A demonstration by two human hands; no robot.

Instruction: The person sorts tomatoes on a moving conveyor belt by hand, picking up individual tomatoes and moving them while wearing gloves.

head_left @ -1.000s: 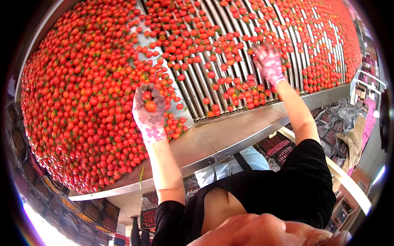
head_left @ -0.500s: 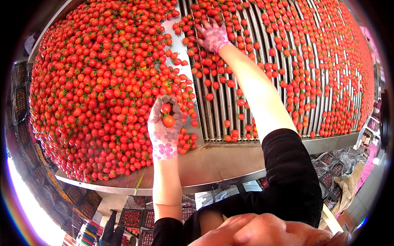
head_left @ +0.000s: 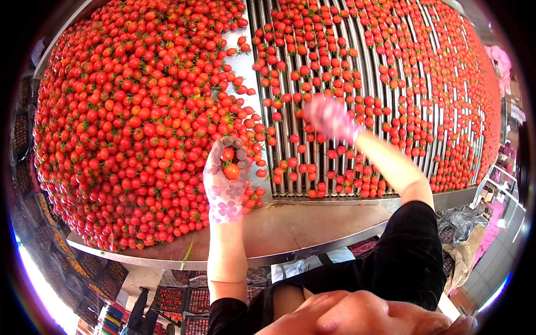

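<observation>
My left hand [head_left: 226, 192], in a pale glove with pink flowers, is turned palm up with its fingers curled. Two cherry tomatoes [head_left: 231, 171] show in its cupped palm, beside the edge of a big heap of red cherry tomatoes [head_left: 128, 117]. Over the metal rollers [head_left: 287, 127] on the right is my right hand [head_left: 332, 118], in a pink patterned glove and smeared by motion. Its fingers cannot be made out, nor whether it holds anything. Cherry tomatoes with green stems lie scattered along the rollers around it.
A bare metal strip [head_left: 235, 40] divides heap from rollers. Along the near side runs a metal ledge [head_left: 312, 226] with a raised rim; a thin green leaf [head_left: 188, 252] lies across it. Crates of tomatoes [head_left: 169, 300] stand on the floor below. Clear plastic wrapping [head_left: 462, 220] is at the right.
My right hand has come nearer and to the right across the rollers. My left hand stays cupped around the tomatoes. Tomatoes on the rollers lie differently, and the view has shifted slightly.
</observation>
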